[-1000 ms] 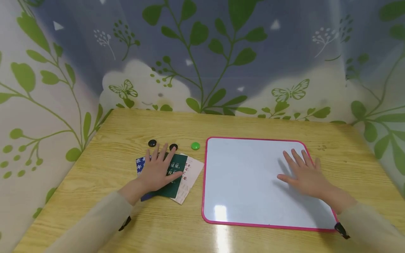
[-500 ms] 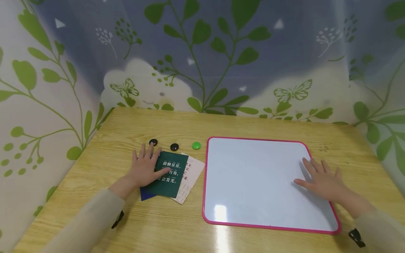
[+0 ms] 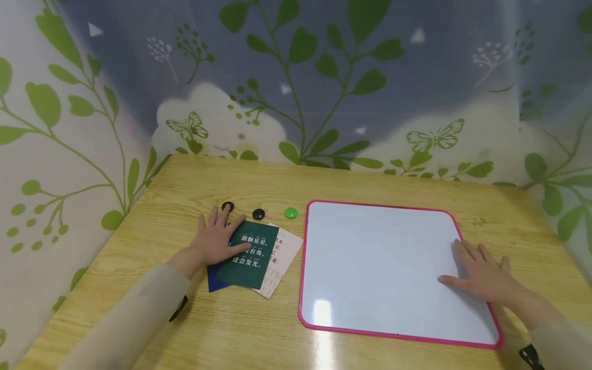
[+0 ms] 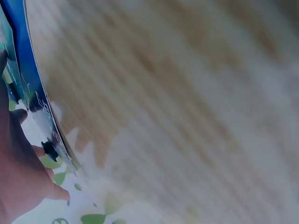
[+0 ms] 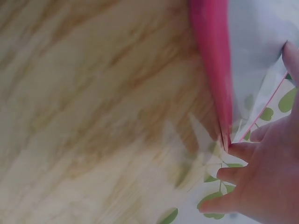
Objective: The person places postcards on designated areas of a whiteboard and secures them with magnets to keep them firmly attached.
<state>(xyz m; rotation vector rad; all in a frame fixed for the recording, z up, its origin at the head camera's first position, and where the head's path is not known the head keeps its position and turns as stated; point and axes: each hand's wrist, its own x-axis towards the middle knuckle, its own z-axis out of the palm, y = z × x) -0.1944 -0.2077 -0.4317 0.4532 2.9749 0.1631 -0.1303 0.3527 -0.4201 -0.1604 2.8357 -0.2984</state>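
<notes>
Pink-framed whiteboard [image 3: 370,267] lies flat on the wooden table [image 3: 259,334], right hand [image 3: 483,275] spread flat on its right edge. Left hand [image 3: 214,241], fingers splayed, presses the dark green card [image 3: 252,257] stacked over others. Beyond: two black magnets [image 3: 258,214], one green magnet [image 3: 290,212].

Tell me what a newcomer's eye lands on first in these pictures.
The pink-framed whiteboard on the right half of the wooden table stands out first, with the right hand lying flat at its right edge. On the left, the left hand rests on a stack of cards topped by a dark green card. Behind the cards sit two black magnets and a bright green magnet.
</notes>
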